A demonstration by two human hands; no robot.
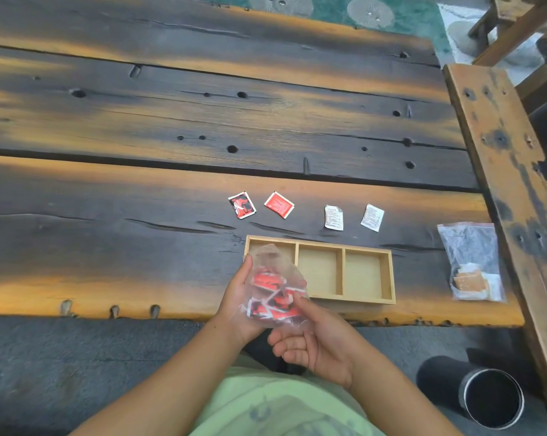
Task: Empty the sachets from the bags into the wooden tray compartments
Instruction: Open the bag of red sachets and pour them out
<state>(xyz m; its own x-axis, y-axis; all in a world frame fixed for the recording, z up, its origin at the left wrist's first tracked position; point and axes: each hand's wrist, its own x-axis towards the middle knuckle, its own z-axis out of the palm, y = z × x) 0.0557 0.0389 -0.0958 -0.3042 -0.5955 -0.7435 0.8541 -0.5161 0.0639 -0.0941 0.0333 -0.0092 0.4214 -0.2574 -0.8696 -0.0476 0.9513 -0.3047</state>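
Observation:
A clear plastic bag of red sachets (273,295) is held over the near left corner of the wooden tray (388,278). My left hand (239,302) grips the bag from the left side. My right hand (313,341) holds its lower right part from below, thumb on the plastic. The tray has three compartments; the middle and right ones show bare wood, and the left one is partly hidden by the bag. A second zip bag (471,262) with white and orange sachets lies to the right of the tray.
Beyond the tray lie two red sachets (279,204) and two white sachets (333,218) in a row. A wooden bench plank (501,158) runs along the right. A black cylinder (482,394) lies on the floor at lower right. The table edge is near my body.

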